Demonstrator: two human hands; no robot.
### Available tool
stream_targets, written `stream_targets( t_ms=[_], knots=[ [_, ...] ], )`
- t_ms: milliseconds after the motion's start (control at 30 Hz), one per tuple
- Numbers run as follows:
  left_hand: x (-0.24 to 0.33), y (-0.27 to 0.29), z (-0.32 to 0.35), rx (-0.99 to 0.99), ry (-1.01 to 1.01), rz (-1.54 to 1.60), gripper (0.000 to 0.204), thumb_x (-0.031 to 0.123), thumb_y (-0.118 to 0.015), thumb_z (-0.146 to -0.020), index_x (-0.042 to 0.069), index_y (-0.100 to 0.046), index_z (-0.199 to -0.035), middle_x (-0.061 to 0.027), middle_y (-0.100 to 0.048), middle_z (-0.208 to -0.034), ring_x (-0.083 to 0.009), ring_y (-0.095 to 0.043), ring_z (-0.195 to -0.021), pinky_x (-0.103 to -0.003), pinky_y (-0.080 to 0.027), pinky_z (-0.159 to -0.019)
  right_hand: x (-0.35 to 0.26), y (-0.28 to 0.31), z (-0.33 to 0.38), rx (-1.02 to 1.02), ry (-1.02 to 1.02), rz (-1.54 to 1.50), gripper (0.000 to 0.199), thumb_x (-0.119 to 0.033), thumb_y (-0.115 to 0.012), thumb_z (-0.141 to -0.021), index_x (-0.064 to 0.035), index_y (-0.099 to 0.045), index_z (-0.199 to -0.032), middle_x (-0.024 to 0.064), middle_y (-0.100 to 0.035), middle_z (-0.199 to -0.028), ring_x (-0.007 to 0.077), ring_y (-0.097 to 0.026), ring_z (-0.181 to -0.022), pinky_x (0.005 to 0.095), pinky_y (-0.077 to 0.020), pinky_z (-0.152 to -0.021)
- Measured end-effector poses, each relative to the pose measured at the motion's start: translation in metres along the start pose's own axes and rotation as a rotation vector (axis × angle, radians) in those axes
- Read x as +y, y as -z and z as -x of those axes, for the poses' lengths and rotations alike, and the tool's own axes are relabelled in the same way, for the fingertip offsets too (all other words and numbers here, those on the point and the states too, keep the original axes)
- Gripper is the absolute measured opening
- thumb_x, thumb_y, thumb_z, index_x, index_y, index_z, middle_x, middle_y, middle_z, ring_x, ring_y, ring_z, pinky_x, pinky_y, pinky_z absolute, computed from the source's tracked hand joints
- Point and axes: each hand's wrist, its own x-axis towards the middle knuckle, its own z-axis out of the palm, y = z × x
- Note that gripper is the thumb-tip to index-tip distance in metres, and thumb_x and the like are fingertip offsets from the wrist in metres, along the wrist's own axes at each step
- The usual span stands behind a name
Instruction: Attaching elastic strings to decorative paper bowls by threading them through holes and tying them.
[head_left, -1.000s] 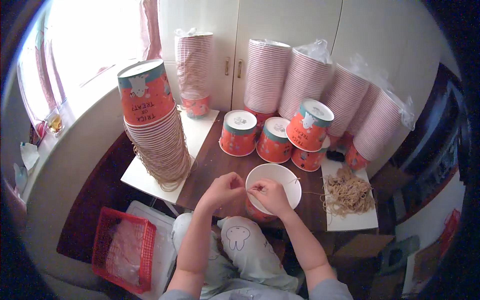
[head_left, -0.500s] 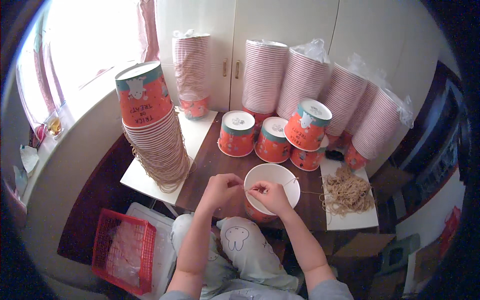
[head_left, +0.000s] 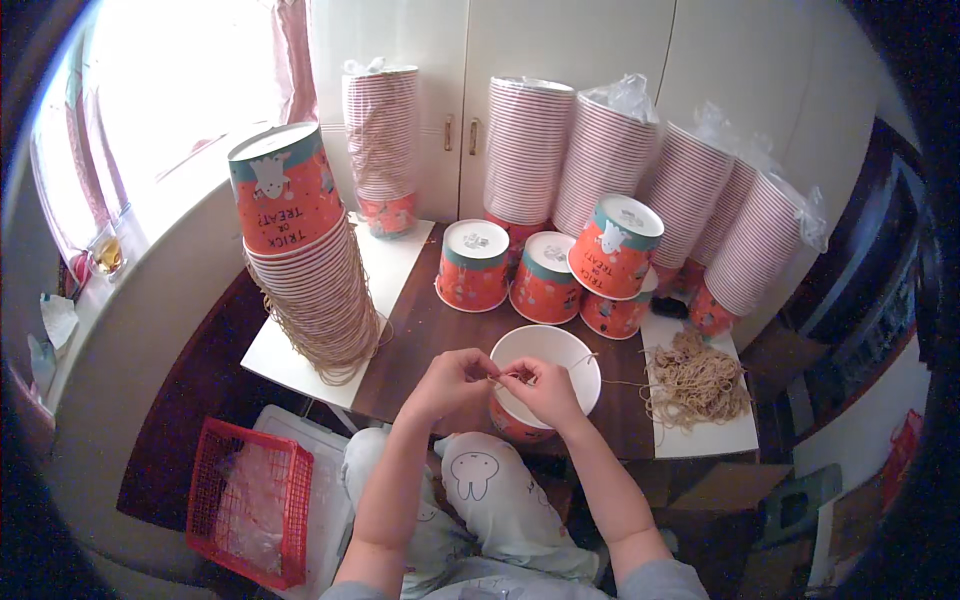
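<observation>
An open paper bucket [head_left: 545,343], white inside and orange outside, stands upright at the near edge of the table. Over its near-left rim my left hand [head_left: 455,385] and my right hand [head_left: 543,393] meet, fingertips pinched together on thin tan twine. The fingers mostly cover that piece. A short twine end [head_left: 593,357] pokes out at the bucket's right rim. Right of the bucket lies a loose heap of tan twine [head_left: 697,388], and one strand runs from it toward the bucket.
Upside-down orange buckets [head_left: 473,270] stand behind, one [head_left: 614,250] perched on others. Tall wrapped bucket stacks [head_left: 530,150] line the cabinet. At left rises a bucket stack [head_left: 310,270] hung with twine loops. A red basket [head_left: 297,510] sits low at left, below the brown table [head_left: 400,370].
My left hand has moved slightly right, so its fingertips now meet those of my right hand at the twine. The buckets and the twine heap stay where they were.
</observation>
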Motion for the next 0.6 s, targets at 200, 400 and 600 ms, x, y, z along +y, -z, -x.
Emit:
stream_targets(
  t_ms=[200,400,600],
  knots=[
    [-0.0029,-0.0042,-0.0014,0.03,-0.025,0.021,0.017,0.007,-0.062,-0.07,-0.001,-0.058,-0.085,-0.0062,-0.061,-0.075,-0.0094,-0.057,-0.069,-0.024,-0.047,-0.064,-0.0008,-0.0004,0.0004,0.002,-0.027,-0.018,0.018,-0.018,-0.063,-0.075,-0.0026,-0.063,-0.086,0.0094,-0.064,-0.078,0.0162,-0.062,-0.068,0.0281,-0.0484,-0.064],
    [0.0004,-0.006,-0.0022,0.008,-0.04,0.07,0.015,0.006,-0.062,-0.073,0.002,-0.054,-0.086,0.0001,-0.055,-0.075,-0.0058,-0.051,-0.069,-0.02,-0.043,-0.061,-0.001,0.0032,0.0011,-0.032,-0.042,-0.091,0.018,-0.017,-0.062,-0.076,-0.0029,-0.063,-0.086,0.0086,-0.064,-0.079,0.0155,-0.062,-0.07,0.0278,-0.0484,-0.065],
    [0.0017,-0.0059,-0.0031,-0.053,-0.001,0.285,0.013,0.004,-0.058,-0.075,0.004,-0.05,-0.084,0.0017,-0.051,-0.074,-0.005,-0.048,-0.069,-0.019,-0.041,-0.063,0.0003,0.0041,0.0035,-0.019,-0.048,-0.066,0.015,-0.012,-0.062,-0.075,-0.0021,-0.062,-0.086,0.0027,-0.062,-0.076,0.0065,-0.053,-0.065,0.0219,-0.0434,-0.061]
  ],
)
